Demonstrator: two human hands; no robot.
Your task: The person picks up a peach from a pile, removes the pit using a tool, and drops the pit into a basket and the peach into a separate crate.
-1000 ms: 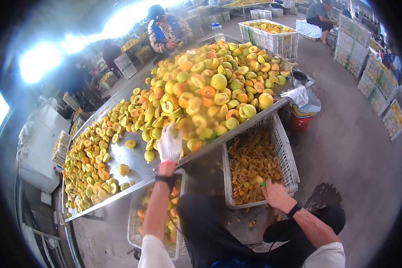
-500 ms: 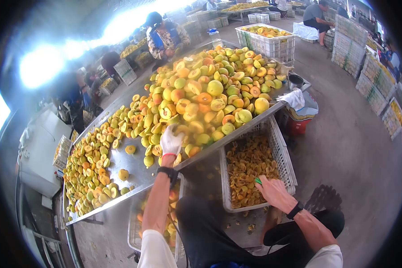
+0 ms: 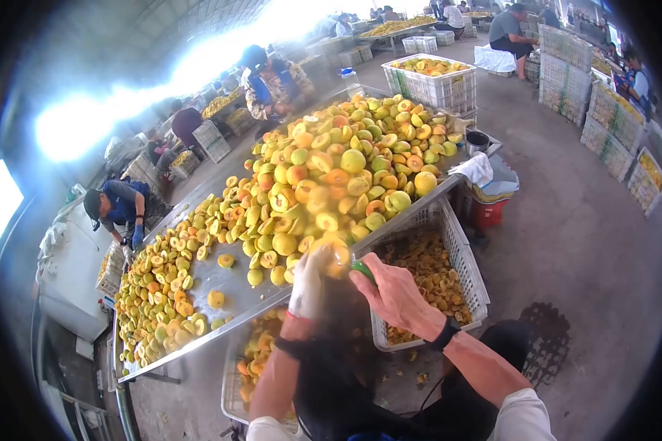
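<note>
In a white glove, my left hand (image 3: 307, 288) is closed on a halved yellow peach (image 3: 334, 257) just over the near edge of the metal table (image 3: 244, 300). The peach is partly blurred. My bare right hand (image 3: 403, 300) grips a tool by its green handle (image 3: 362, 272), close beside that fruit. The tool's working end is too blurred to make out. Behind my hands rises a big heap of halved yellow peaches (image 3: 331, 165). Under the right hand, a white crate (image 3: 465, 246) holds brownish pits and scraps (image 3: 441, 273).
Below the table, another crate (image 3: 232, 386) holds peach pieces. A metal cup (image 3: 477, 141) and a white cloth (image 3: 475, 170) sit at the table's right corner, above a red bucket (image 3: 489, 213). Other people (image 3: 276, 84) work around, among stacked crates (image 3: 564, 70).
My left hand has lifted a peach half from the heap toward me. The right hand has come up from above the scrap crate to meet it with the green-handled tool.
</note>
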